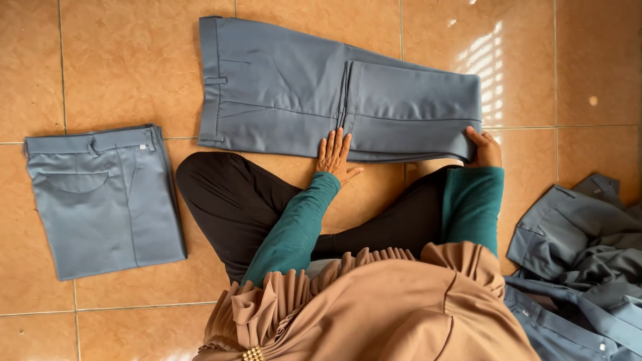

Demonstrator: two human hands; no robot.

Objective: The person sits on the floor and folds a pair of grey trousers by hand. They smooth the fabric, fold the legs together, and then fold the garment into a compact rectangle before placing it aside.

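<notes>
Both hands: left hand [335, 155], right hand [484, 148] at trousers [321, 87] near edge.

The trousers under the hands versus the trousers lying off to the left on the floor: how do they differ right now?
The trousers under the hands are folded only once, long and wide; the folded trousers on the left are a compact, nearly square bundle. The first have the left hand pressing flat on their near edge and the right hand at their folded end; the second lie untouched. Both are grey-blue, waistband showing, flat on the tiled floor.
</notes>
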